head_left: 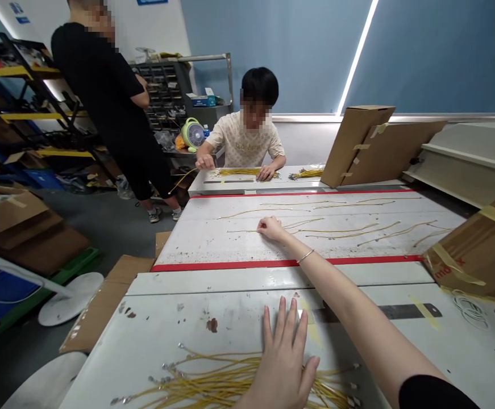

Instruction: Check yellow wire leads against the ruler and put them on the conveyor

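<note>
My left hand (283,355) lies flat with fingers stretched out on the near white table (166,318), resting on a bundle of yellow wires (213,383) with metal ends. My right arm reaches far forward. My right hand (270,228) is closed in a pinch on the end of a single yellow wire (241,230) laid out on the middle table section. Several more single yellow wires (358,230) lie spread in rows to its right.
A seated person (247,136) handles yellow wires at the far table end; another person (111,108) stands at left. Cardboard boxes (481,250) sit right, more cardboard (358,142) far right. A metal ruler (404,311), red tape lines (230,264), a fan base (70,298) and shelves (25,102) are around.
</note>
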Motion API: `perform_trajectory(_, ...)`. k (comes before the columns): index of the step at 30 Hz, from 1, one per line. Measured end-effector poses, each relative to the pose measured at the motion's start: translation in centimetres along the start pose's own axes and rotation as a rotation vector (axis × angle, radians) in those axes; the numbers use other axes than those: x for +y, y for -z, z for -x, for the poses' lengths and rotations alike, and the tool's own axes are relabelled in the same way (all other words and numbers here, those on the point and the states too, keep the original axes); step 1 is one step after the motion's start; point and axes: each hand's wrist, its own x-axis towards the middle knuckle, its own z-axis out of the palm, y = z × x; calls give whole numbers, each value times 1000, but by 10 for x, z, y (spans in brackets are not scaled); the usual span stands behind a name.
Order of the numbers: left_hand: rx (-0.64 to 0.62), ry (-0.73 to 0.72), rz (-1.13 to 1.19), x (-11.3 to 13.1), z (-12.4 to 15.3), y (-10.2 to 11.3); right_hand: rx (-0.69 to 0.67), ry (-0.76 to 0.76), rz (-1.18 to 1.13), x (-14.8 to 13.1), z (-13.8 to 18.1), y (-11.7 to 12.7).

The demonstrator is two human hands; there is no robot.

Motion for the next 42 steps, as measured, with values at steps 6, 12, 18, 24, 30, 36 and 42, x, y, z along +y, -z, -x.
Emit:
perform_trajectory(6,-43,21,65,2,0,4,-29,-35,-7,-3,3,8)
perform_trajectory(12,-97,50,148,4,-3,9,54,-44,-66,-6,12,12)
perform_trajectory(18,-155,95,261,4,-8,14,106,56,-219,-4,60,31)
perform_trajectory(24,-29,140,428,-6,-10,10,-313,159,-457,34,182,61)
perform_trajectory(30,72,63,540,-13,-17,17,-600,103,-477,58,298,69)
perform_trajectory(36,-113,44,647,2,-30,26,-270,131,-488,51,332,50)
perform_trajectory(42,-51,87,643,15,-36,34,-151,16,-869,46,335,52)
